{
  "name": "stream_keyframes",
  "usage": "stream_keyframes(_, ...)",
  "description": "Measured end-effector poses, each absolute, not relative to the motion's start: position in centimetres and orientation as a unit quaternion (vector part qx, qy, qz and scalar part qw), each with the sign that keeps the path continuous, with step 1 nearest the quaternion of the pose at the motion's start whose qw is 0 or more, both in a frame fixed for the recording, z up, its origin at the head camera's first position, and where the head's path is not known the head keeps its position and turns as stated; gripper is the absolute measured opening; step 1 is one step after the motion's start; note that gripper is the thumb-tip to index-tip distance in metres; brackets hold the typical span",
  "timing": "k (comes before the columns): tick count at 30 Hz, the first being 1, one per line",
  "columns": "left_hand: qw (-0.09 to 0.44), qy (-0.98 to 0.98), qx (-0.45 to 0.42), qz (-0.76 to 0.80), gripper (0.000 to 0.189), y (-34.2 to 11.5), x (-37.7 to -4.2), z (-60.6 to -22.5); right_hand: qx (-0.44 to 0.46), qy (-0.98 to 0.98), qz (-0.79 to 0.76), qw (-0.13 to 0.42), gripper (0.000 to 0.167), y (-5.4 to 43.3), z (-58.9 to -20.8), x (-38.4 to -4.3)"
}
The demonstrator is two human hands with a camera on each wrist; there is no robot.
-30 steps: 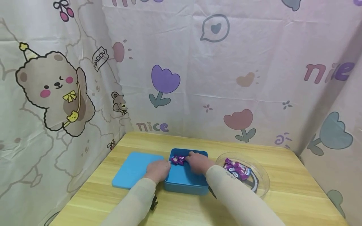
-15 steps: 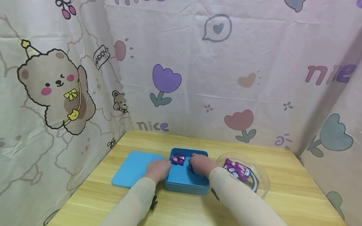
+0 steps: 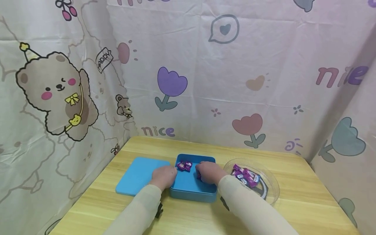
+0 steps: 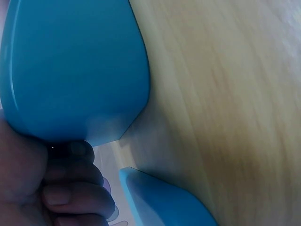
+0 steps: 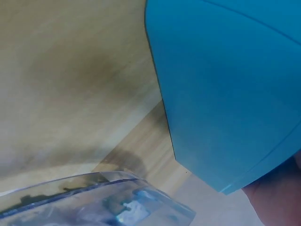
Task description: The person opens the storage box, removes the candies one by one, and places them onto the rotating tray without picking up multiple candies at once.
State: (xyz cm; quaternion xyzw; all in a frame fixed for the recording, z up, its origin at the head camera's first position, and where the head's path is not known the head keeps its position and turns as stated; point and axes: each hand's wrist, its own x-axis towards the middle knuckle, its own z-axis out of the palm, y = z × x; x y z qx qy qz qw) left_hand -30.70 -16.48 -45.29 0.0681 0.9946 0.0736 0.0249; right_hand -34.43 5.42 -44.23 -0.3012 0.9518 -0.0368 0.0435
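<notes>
Right hand [image 3: 209, 172] shifted toward box's [image 3: 192, 195] right edge, holding candy [image 3: 198, 176], open floor [image 3: 188, 183] leftward

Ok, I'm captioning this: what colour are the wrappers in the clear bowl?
The wrappers are mostly purple, clearest in the head view.

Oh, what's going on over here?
A person has both hands at a blue box. The left hand grips its left edge; the right hand is inside with a purple sweet, mostly hidden by the fingers. Other sweets lie at the box's far left, and more in a clear dish to the right. A blue lid lies to the left.
</notes>
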Motion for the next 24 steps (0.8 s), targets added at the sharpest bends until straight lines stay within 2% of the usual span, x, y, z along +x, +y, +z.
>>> stream_keyframes(8,0.029,0.995,0.060,0.078,0.041,-16.4,-30.7,-45.2,-0.310,0.950,-0.025,0.013,0.003,5.5,-43.9,-34.2)
stream_keyframes(17,0.032,0.994,0.056,0.089,0.037,-16.5,-30.8,-45.2,-0.317,0.948,-0.012,-0.016,0.014,6.5,-42.6,-34.2)
stream_keyframes(24,0.029,0.994,0.056,0.088,0.039,-16.5,-30.6,-45.3,-0.292,0.955,-0.055,-0.017,0.018,8.8,-41.5,-33.9)
